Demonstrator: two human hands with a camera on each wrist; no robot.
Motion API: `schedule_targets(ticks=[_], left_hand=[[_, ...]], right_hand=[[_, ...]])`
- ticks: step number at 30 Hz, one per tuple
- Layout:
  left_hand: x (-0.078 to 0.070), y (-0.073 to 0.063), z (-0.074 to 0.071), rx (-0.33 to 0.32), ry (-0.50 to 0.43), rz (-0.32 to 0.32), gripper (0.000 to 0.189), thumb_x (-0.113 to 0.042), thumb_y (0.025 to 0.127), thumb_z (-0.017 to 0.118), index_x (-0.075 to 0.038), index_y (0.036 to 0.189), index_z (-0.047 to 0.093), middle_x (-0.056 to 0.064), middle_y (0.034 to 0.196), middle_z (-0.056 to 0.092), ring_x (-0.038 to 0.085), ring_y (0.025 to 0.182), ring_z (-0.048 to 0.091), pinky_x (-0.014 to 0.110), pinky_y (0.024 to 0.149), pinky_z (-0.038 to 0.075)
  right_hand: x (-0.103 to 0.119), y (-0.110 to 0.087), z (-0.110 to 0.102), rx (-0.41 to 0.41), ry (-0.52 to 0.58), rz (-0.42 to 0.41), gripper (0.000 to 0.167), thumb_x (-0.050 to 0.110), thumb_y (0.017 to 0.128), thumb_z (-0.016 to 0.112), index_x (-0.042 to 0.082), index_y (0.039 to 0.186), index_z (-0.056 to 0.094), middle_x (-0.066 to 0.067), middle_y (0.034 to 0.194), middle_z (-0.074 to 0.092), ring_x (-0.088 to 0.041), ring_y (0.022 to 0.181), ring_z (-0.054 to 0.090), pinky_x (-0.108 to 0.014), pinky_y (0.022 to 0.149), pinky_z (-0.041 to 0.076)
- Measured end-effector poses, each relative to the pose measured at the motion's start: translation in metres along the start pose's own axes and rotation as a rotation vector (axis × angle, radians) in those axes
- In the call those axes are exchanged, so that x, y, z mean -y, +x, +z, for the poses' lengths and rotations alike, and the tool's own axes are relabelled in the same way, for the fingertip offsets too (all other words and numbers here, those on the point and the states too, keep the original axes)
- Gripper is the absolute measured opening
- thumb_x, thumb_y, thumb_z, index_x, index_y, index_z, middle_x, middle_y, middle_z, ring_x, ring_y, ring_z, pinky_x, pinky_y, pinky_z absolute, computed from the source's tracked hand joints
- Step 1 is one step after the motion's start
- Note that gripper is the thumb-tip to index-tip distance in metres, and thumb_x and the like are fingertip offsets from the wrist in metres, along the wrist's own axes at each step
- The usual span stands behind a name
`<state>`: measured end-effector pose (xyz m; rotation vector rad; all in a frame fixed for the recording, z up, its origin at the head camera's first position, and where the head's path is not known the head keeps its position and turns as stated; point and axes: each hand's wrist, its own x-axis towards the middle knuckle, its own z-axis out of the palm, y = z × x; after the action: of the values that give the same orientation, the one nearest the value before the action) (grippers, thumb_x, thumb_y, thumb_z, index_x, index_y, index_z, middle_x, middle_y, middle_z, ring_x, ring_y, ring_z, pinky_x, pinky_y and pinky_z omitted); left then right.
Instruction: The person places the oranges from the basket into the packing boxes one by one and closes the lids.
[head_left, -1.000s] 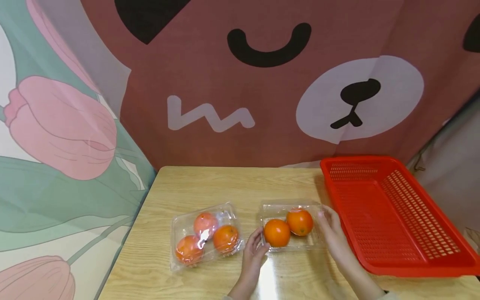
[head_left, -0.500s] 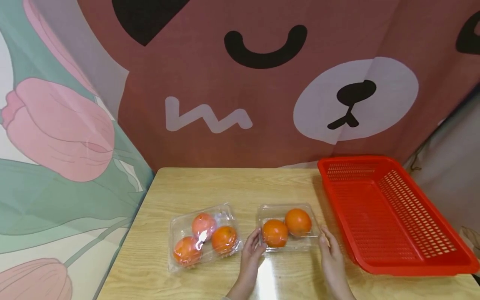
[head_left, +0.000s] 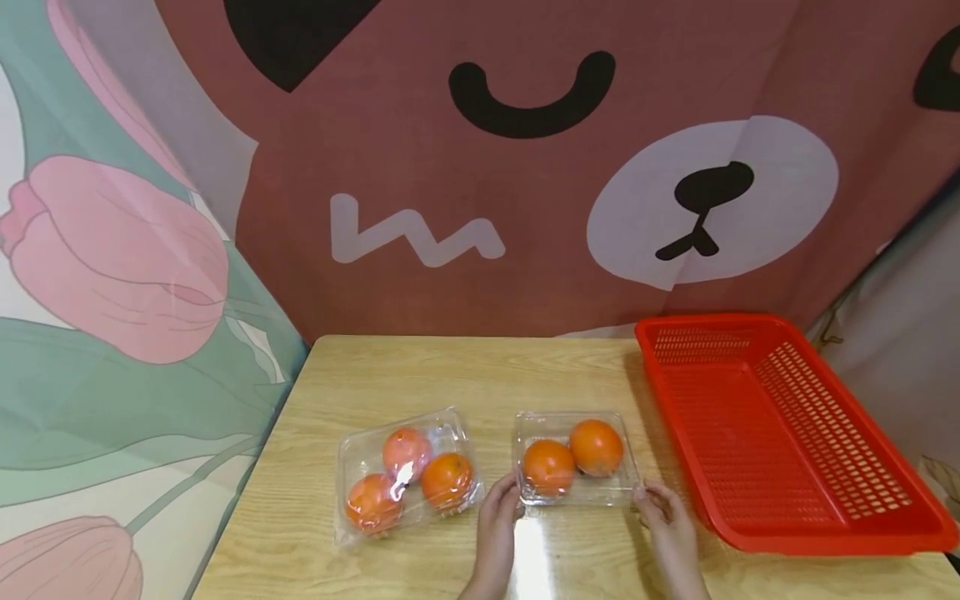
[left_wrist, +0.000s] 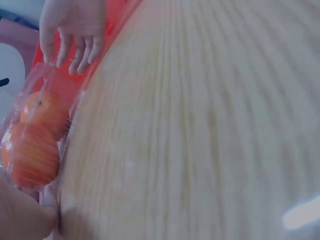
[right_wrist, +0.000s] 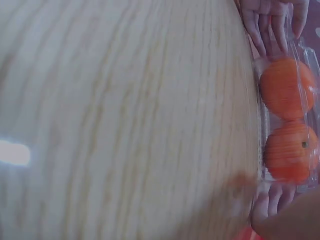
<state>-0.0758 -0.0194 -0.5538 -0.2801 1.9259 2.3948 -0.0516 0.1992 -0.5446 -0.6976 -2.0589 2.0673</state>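
Note:
A clear plastic fruit box (head_left: 577, 498) with two oranges, the left orange (head_left: 548, 468) and the right orange (head_left: 596, 447), lies at the middle front of the table. Its clear lid is down over the fruit; whether it is latched I cannot tell. My left hand (head_left: 496, 523) pinches the box's front left corner. At the front right corner my right hand (head_left: 670, 531) holds the edge between thumb and fingers. Both wrist views show the box between the hands, with the left hand (left_wrist: 22, 215) low in the left wrist view and the right hand (right_wrist: 282, 212) low in the right wrist view.
To the left, a second clear plastic box (head_left: 360, 454) with three orange fruits sits on the wooden table (head_left: 450, 367). A red plastic basket (head_left: 765, 433) stands at the right. A printed cloth (head_left: 420, 167) hangs behind the table.
My right hand has come from the box's back right side to its front right corner, and the lid has come down. My left hand has shifted slightly toward me along the left corner.

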Motion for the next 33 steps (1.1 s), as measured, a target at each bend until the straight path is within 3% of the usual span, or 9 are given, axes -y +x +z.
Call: schedule_targets(ticks=[3,5,10,15,20,26,33], left_hand=[[-0.003,-0.003,0.002,-0.029,-0.006,-0.042,0.03,-0.014,0.101,0.051,0.01,0.117,0.06,0.012,0.102,0.063,0.016,0.09,0.056,0.028,0.072,0.053],[-0.005,-0.004,0.004,-0.046,-0.006,-0.081,0.03,-0.017,0.101,0.052,0.009,0.113,0.059,0.006,0.089,0.059,0.015,0.08,0.054,0.025,0.063,0.052],[-0.005,-0.001,0.009,-0.036,0.01,-0.155,0.022,-0.017,0.098,0.056,0.005,0.101,0.058,0.001,0.073,0.055,0.013,0.062,0.05,0.019,0.052,0.046],[-0.002,0.004,0.01,-0.01,0.051,-0.182,0.009,-0.007,0.092,0.055,0.0,0.086,0.058,0.003,0.067,0.059,0.01,0.056,0.052,0.017,0.05,0.046],[-0.002,0.008,0.009,0.005,0.051,-0.168,0.01,0.0,0.087,0.053,-0.004,0.078,0.055,0.001,0.065,0.059,0.009,0.054,0.052,0.016,0.05,0.044],[-0.004,0.011,0.009,0.029,-0.015,-0.172,0.015,0.004,0.085,0.051,-0.007,0.075,0.052,0.001,0.063,0.055,0.008,0.054,0.052,0.015,0.051,0.045],[-0.003,0.013,0.008,0.048,-0.007,-0.158,0.013,0.004,0.086,0.053,-0.005,0.077,0.053,0.002,0.064,0.058,0.008,0.056,0.055,0.016,0.053,0.05]], right_hand=[[0.0,0.001,-0.004,0.058,0.128,0.075,0.008,0.012,0.101,0.056,0.012,0.108,0.059,0.015,0.084,0.064,-0.001,0.08,0.062,-0.018,0.072,0.052],[0.002,0.002,-0.006,0.108,0.202,0.119,0.006,0.013,0.102,0.055,0.017,0.103,0.059,0.011,0.084,0.065,-0.005,0.08,0.064,-0.02,0.073,0.054],[0.008,0.006,-0.006,0.185,0.216,0.184,0.008,0.016,0.104,0.051,0.012,0.102,0.058,0.003,0.086,0.065,-0.01,0.08,0.065,-0.025,0.074,0.056],[0.01,0.008,-0.004,0.186,0.163,0.21,0.015,0.017,0.105,0.048,0.006,0.105,0.057,-0.001,0.088,0.064,-0.011,0.082,0.065,-0.026,0.075,0.056],[0.009,0.008,-0.002,0.166,0.158,0.195,0.011,0.013,0.104,0.048,0.007,0.101,0.056,0.002,0.086,0.064,-0.009,0.08,0.064,-0.024,0.073,0.056],[0.009,0.012,-0.002,0.132,0.136,0.207,0.011,0.008,0.103,0.047,0.01,0.095,0.055,0.005,0.082,0.063,-0.006,0.077,0.063,-0.022,0.072,0.055],[0.008,0.013,-0.003,0.133,0.113,0.202,0.009,0.008,0.103,0.048,0.008,0.097,0.055,0.005,0.081,0.063,-0.006,0.077,0.063,-0.022,0.072,0.055]])
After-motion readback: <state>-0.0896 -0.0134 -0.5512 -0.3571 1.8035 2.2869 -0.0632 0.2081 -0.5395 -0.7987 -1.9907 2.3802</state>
